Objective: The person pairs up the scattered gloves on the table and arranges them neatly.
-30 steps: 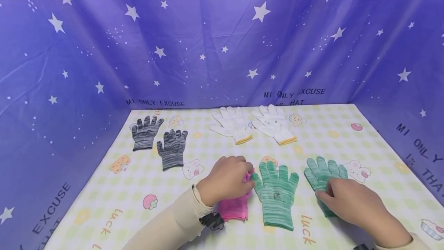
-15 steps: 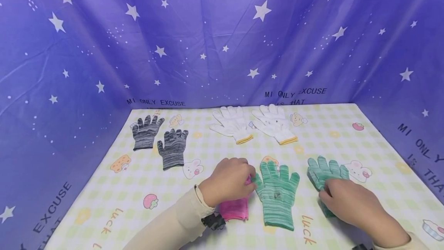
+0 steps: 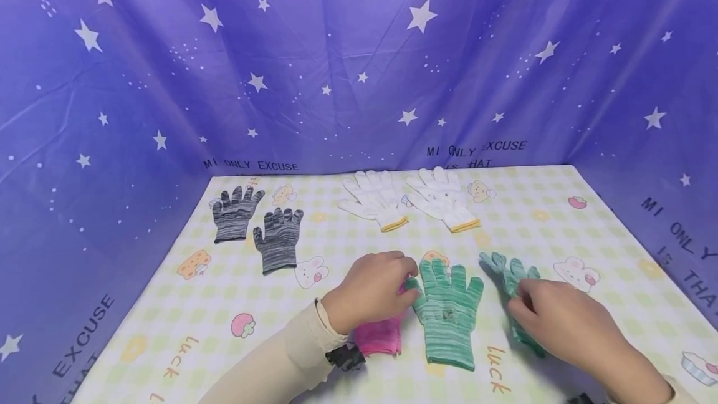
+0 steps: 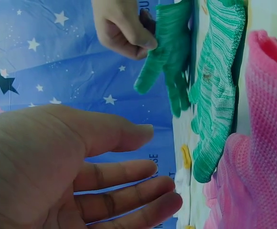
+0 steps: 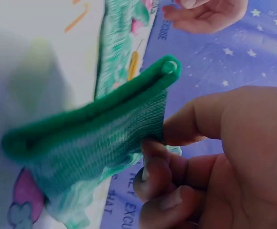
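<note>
In the head view, my right hand pinches the edge of a green glove, which stands tilted off the table; in the right wrist view thumb and fingertips grip the green glove beside its cuff. My left hand hovers over a pink glove. From the left wrist, that hand shows relaxed, slightly bent fingers with nothing between them, beside the pink glove. Another green glove lies flat between the hands, fingers pointing away.
Two dark grey striped gloves lie at the back left. Two white gloves with yellow cuffs lie at the back middle. A checked cloth with cartoon prints covers the table, and a starry blue curtain stands behind.
The right green glove, lying fairly flat before, is now lifted and turned on its side, its fingers bunched toward the left. My left hand has barely moved.
</note>
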The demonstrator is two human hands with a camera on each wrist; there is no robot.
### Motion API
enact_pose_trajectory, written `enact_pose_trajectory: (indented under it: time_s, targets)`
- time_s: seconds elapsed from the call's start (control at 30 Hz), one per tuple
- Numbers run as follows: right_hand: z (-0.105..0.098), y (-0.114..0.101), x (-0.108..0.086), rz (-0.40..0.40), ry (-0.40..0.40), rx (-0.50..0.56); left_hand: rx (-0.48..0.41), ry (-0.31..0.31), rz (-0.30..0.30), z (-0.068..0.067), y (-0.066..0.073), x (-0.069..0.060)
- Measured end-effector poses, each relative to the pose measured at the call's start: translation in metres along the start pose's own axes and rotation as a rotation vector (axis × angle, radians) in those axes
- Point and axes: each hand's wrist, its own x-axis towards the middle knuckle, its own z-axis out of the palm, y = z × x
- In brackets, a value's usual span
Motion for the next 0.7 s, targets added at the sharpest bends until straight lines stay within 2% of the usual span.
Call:
enact_pose_trajectory:
  time_s: [0.27, 0.7]
  targets:
    - [-0.006, -0.021, -0.001, -0.064, 0.083, -0.007, -0.057, -0.008, -0.009, -0.001, 0.006, 0.000]
    - [-0.012, -0.043, 0.002, -0.087, 0.148, 0.007, -0.157, -0.046, 0.010, 0.003, 0.013, 0.011]
